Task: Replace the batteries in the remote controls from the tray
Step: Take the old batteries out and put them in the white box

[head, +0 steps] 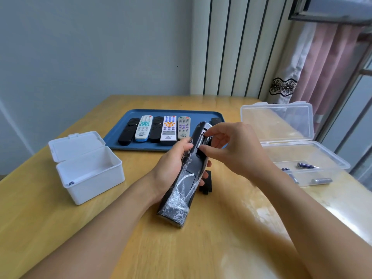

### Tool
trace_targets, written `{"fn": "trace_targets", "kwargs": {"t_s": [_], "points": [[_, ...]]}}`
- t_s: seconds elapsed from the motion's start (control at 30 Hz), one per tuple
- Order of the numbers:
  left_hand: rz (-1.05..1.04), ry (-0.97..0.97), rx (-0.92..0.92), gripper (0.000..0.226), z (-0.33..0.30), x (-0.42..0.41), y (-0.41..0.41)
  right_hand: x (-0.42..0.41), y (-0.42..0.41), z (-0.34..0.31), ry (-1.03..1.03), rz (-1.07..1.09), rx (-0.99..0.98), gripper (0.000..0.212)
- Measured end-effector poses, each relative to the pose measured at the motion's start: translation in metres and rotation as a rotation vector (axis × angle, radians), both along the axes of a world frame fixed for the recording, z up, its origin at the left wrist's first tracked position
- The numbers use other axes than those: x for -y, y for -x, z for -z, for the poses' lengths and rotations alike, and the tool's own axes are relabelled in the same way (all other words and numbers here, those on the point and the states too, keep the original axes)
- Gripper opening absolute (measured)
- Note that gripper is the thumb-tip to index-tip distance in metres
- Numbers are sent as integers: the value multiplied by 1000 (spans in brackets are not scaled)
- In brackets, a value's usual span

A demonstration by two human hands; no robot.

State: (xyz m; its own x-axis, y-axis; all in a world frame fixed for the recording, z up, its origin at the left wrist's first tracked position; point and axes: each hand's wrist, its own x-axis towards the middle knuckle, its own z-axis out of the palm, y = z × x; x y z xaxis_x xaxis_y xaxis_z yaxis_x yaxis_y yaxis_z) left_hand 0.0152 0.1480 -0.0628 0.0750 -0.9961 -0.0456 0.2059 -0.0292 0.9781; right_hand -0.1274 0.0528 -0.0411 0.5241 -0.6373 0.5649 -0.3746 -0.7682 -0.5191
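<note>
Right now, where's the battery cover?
In the head view the black battery cover lies on the wooden table, just right of the wrapped remote that the left hand holds, in front of the blue tray.

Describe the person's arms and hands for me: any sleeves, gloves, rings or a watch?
Both forearms are bare as far as the picture shows, with no sleeve in view. The left hand and the right hand wear no gloves. No ring, watch or bracelet shows on the fingers or wrists that can be seen. The nails look short and unpainted.

Wooden table (pixel 231 228): tray (pixel 118 141), two boxes (pixel 88 168)
</note>
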Motion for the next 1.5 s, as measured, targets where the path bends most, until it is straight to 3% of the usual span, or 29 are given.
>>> {"fn": "trace_targets", "kwargs": {"t_s": [0.33,0.63,0.87,1.03,1.2,1.37,1.5], "points": [[-54,4,201,35,0,3,3,-2,2,-8,175,-9,-132,16],[-38,50,225,31,-1,1,4,3,3,-5,-156,-48,33,34],[-56,44,229,33,-2,3,3,5,1,-2,-305,-85,95,30],[-62,35,242,28,-1,3,3,7,-1,0,-430,-105,158,6],[-90,33,279,25,3,5,2,7,-14,5,-370,-43,155,15],[-111,76,336,20,7,9,-1,-8,-30,15,-123,63,46,31],[-131,103,275,20,4,9,-1,-3,-32,13,-166,79,221,19]]}}
